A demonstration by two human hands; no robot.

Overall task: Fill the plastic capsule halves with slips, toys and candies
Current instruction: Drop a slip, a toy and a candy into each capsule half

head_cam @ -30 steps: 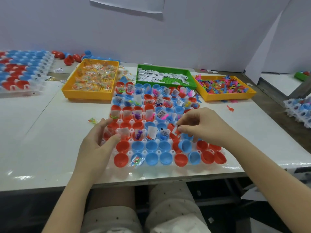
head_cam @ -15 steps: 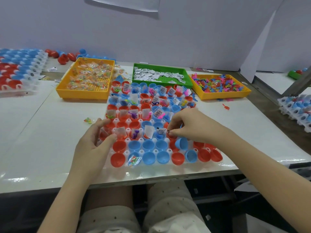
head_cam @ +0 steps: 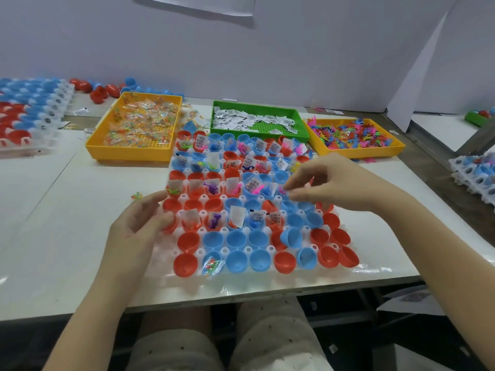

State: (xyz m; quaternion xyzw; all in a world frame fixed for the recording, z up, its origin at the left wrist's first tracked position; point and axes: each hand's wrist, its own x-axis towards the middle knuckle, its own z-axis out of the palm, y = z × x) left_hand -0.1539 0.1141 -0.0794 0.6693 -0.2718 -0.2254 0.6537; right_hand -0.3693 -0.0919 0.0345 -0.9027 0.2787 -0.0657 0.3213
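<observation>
Fingers of our right hand curl above the right middle of the holder tray, thumb and forefinger tips close together over a blue half; we cannot tell whether they pinch anything. Our left hand lies at the tray's left edge with relaxed, slightly bent fingers, its thumb touching a red half.

Red and blue capsule halves stand mouth-up in rows in the tray, which sits on the white table near us. Many halves in the far and middle rows hold paper slips and small toys. In the nearest row one blue half holds a candy packet. One blue half right of centre is tipped on its side.

Beyond the tray stand a yellow bin of candies at far left, a green bin of slips in the middle, and a second yellow bin of toys at far right. A loose candy lies on the table just left of the left hand's fingertips.
</observation>
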